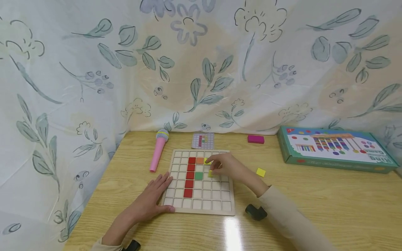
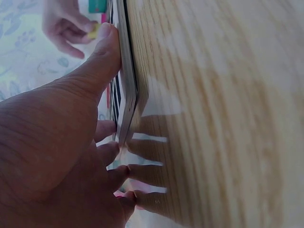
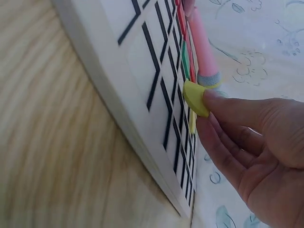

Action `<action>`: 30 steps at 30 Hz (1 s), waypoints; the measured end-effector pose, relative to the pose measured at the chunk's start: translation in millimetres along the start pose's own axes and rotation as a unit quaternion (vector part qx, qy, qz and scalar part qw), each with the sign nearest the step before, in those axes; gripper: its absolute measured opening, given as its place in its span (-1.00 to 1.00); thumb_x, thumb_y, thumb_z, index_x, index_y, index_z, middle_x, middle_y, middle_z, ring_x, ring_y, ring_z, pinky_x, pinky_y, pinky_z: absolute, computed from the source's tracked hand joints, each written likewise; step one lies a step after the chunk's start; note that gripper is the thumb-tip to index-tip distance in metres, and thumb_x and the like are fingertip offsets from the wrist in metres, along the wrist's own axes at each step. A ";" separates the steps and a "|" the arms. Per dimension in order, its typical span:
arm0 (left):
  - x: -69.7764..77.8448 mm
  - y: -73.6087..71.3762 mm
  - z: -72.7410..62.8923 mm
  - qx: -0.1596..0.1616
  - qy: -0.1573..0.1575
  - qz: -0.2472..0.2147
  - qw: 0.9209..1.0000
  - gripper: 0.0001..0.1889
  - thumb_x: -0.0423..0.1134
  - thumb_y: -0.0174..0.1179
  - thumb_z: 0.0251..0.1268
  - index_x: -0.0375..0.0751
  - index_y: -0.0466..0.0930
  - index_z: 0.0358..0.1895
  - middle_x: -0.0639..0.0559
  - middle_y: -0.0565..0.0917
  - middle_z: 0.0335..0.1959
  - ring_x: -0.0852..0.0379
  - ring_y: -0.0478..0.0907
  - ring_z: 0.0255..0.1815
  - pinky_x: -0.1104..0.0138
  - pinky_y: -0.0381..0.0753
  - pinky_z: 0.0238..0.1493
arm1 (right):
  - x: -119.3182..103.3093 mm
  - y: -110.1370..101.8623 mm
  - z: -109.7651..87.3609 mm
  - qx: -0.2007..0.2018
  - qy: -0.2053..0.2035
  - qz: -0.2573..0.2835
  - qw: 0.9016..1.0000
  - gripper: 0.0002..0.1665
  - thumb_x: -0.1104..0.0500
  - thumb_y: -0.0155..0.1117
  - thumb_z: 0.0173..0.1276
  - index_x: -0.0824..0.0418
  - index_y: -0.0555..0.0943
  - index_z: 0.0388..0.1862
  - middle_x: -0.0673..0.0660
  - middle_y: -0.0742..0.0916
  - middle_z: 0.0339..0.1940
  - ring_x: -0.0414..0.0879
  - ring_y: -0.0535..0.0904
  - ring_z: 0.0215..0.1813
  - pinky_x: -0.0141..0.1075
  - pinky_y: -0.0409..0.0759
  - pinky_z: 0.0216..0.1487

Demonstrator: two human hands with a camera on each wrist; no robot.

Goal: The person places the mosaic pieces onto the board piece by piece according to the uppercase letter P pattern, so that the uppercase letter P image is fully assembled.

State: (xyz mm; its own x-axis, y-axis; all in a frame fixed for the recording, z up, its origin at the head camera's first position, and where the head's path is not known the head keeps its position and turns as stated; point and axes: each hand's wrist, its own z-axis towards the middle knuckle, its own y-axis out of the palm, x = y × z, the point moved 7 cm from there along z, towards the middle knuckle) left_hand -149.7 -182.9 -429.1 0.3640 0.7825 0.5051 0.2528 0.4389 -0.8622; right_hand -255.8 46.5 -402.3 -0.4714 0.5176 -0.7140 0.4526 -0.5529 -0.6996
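A wooden grid board lies on the table with a column of several red tiles in it. An orange tile and a yellow tile continue from the top red one, and a green tile sits beside the column's middle. Over the board's right half, my right hand pinches another yellow tile between thumb and fingers. My left hand rests at the board's lower left, fingers spread along its left edge and thumb on the front rim.
Behind the board lies a small pattern card. A pink microphone is at the left. To the right are a loose yellow tile, a magenta block and a green game box. A floral cloth hangs behind the table.
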 end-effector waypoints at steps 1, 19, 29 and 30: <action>-0.2 0.2 0.0 0.000 0.000 0.000 1.000 0.01 0.26 0.28 0.15 -0.29 0.11 0.52 -0.21 0.07 0.56 -0.31 -0.06 0.54 -0.21 -0.03 0.46 | -0.5 2.3 2.2 -0.004 -0.001 0.003 1.000 -0.61 0.36 0.41 0.22 0.28 0.65 0.06 -0.04 0.72 -0.36 -0.19 0.61 -0.25 -0.35 0.64 -0.15; -1.8 0.7 0.8 0.001 0.000 -0.001 1.000 0.01 0.28 0.26 0.15 -0.26 0.10 0.53 -0.19 0.07 0.56 -0.30 -0.07 0.55 -0.21 -0.04 0.47 | -12.6 19.0 12.5 0.014 0.027 -0.034 0.999 -0.70 0.42 0.38 0.22 0.29 0.69 -0.04 -0.02 0.71 -0.38 -0.20 0.55 -0.32 -0.39 0.59 -0.24; -2.3 -1.0 1.0 0.001 0.001 0.001 1.000 0.01 0.28 0.26 0.15 -0.27 0.10 0.53 -0.19 0.07 0.56 -0.30 -0.06 0.55 -0.21 -0.03 0.47 | 1.9 -17.5 -17.7 0.051 0.053 -0.074 0.995 -0.69 0.34 0.35 0.28 0.26 0.68 0.02 0.05 0.73 -0.20 -0.11 0.60 -0.15 -0.23 0.63 -0.07; -2.4 -1.3 1.0 0.001 0.001 0.001 1.000 0.01 0.28 0.26 0.15 -0.27 0.10 0.53 -0.19 0.08 0.56 -0.30 -0.06 0.55 -0.20 -0.03 0.47 | 7.0 -24.4 -24.2 0.057 0.053 -0.082 0.994 -0.68 0.35 0.35 0.27 0.27 0.68 0.03 0.08 0.74 -0.18 -0.08 0.61 -0.13 -0.20 0.64 -0.05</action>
State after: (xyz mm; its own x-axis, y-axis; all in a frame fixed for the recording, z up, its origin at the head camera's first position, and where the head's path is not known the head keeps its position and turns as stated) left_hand -151.8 -184.9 -429.3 0.3661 0.7829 0.5030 0.2504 0.4377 -0.8636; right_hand -251.9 79.5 -390.8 -0.4473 0.6691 -0.5934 0.2850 -0.5223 -0.8037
